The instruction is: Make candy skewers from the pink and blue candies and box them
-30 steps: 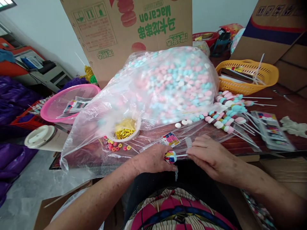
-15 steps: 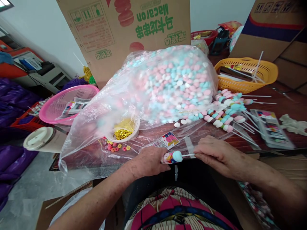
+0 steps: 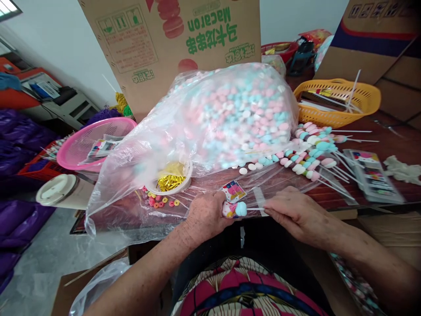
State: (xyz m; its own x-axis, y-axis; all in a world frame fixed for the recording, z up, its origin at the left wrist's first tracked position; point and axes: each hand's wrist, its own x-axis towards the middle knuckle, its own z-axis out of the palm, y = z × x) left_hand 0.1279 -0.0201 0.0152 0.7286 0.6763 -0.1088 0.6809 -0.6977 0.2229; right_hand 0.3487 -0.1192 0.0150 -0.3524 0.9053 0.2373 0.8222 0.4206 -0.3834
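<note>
The left hand [image 3: 205,215] has its grip closed around the head of a candy skewer [image 3: 234,209], knuckles up, fingers curled over the printed wrapper so that only a pale blue, rounded sweet and a strip of pink-and-white wrapper show at the fingertips. The right hand [image 3: 297,213] lies flat and low, palm down, its grip pinched narrow on the thin white stick of the same skewer, which runs level between the two hands. Both forearms come in from the lower corners of the frame and meet just below the middle, at the near edge of the dark wooden surface [image 3: 388,145], above a lap in patterned pink cloth.

Just beyond the left hand lies a small printed label card [image 3: 233,191], and to its left a scatter of little coloured ring sweets [image 3: 159,202]. Behind these a white bowl [image 3: 171,181] holds shiny gold twist ties. To the right of centre, finished skewers [image 3: 312,153] of pink, blue and white rounds lie in a loose pile, sticks pointing right.

Across the middle a large clear plastic bag [image 3: 230,114], crinkled and glossy, bulges with pastel sweets. A pink mesh basket [image 3: 98,140] sits at the left, a yellow basket [image 3: 338,103] at the upper right, and a brown cardboard carton [image 3: 171,44] printed "Macaron" upside down stands at the top.
</note>
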